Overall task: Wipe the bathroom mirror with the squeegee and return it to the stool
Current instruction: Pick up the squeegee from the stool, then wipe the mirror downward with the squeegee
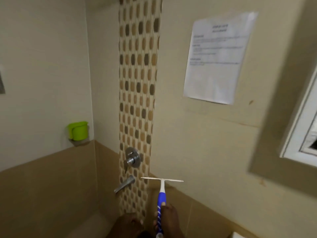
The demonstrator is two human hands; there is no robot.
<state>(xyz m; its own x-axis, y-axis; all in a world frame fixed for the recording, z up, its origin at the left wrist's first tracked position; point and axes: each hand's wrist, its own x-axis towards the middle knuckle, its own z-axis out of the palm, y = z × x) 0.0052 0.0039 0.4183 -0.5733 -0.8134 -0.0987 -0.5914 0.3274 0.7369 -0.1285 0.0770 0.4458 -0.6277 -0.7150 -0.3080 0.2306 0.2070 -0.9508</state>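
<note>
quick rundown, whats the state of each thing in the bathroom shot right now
squeegee: held upright, blade on top, level, in the air, off the wall
right hand: closed around the squeegee's blue handle
left hand: low in frame, empty as far as visible
green mug: upright on a small corner shelf
paper notice: stuck flat on the wall
mirror: only its left edge in view, not touched

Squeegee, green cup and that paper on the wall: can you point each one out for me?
squeegee [160,201], head view, on its blue handle above the fingers.
green cup [79,130], head view, on its front wall.
paper notice [217,57], head view, middle of the sheet.
</note>
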